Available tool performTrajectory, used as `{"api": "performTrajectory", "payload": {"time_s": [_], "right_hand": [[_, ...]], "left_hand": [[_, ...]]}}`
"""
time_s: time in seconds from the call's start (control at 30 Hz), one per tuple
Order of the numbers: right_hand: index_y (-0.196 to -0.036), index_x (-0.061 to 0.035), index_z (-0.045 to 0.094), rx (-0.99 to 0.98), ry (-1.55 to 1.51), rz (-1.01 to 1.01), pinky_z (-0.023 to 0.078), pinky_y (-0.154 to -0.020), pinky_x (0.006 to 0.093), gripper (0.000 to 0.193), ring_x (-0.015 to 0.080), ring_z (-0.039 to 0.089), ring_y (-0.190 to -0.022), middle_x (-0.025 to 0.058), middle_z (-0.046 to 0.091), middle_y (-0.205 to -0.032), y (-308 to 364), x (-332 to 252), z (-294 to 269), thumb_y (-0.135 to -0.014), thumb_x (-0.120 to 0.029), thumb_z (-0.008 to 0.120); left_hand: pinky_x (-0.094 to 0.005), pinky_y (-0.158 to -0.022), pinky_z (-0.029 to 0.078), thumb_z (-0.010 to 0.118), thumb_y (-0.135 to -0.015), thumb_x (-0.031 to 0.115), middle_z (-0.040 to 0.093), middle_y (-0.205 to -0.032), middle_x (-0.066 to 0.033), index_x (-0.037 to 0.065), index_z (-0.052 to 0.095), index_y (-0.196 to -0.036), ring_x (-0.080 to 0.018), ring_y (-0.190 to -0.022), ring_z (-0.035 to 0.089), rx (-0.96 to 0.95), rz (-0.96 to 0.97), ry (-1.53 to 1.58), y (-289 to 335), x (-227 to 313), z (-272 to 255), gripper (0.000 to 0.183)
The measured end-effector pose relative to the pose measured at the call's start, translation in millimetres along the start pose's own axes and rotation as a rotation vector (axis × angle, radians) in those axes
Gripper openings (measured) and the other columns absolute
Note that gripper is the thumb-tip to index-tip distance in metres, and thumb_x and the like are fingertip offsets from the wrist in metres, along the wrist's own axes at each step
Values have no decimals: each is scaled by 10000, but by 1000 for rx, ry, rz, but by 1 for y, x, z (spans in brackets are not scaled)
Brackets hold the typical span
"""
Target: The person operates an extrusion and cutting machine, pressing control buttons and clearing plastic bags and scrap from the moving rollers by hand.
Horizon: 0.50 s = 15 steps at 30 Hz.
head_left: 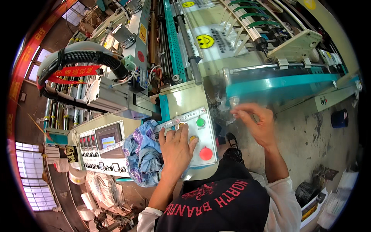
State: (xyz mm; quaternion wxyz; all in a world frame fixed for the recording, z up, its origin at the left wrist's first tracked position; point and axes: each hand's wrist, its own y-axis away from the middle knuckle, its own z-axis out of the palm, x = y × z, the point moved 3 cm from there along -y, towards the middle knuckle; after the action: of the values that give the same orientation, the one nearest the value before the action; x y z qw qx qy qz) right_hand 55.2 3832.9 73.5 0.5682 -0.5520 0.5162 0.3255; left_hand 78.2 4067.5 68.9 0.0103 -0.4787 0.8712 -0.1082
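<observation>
My left hand [176, 149] lies over a white control panel [195, 154] with its fingers spread. Its fingertips reach a yellow button [181, 125], and the thumb rests by a second yellow button [193, 138]. A green button [200, 122] and a large red button [206, 153] sit on the same panel. Along the panel's far edge lies a tape measure strip [193, 113]. My right hand [257, 123] is raised, its fingers curled together in a pinch just below the near corner of a blurred teal-edged guard [278, 85]. Whatever the pinch holds cannot be made out.
A crumpled blue-purple cloth [143, 152] lies left of my left hand, beside a display screen [109, 141]. Plastic bags with yellow smiley faces [205, 41] lie on the machine bed, under rollers. A thick black hose [77, 58] arches at left. A dark bucket [340, 118] stands right.
</observation>
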Motion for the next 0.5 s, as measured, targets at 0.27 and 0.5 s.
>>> {"api": "performTrajectory", "payload": {"time_s": [0.27,0.5], "right_hand": [[-991,-3,614,-235,-40,-41,476,-542,213,161,83,601,-620,72,676,-804,-70,3,-5,-849,-58,561],[-950,-29,614,-319,114,-339,478,-546,251,234,118,606,-578,69,664,-748,-224,-46,21,-866,-233,536]], "left_hand": [[-462,-1004,262,606,-795,190,624,-926,-101,28,550,-1136,-255,-861,516,-42,-188,-8,-6,13,-5,382],[-470,-1010,257,610,-791,178,627,-926,-97,40,552,-1142,-251,-857,524,-20,-275,56,-7,11,0,381]]}}
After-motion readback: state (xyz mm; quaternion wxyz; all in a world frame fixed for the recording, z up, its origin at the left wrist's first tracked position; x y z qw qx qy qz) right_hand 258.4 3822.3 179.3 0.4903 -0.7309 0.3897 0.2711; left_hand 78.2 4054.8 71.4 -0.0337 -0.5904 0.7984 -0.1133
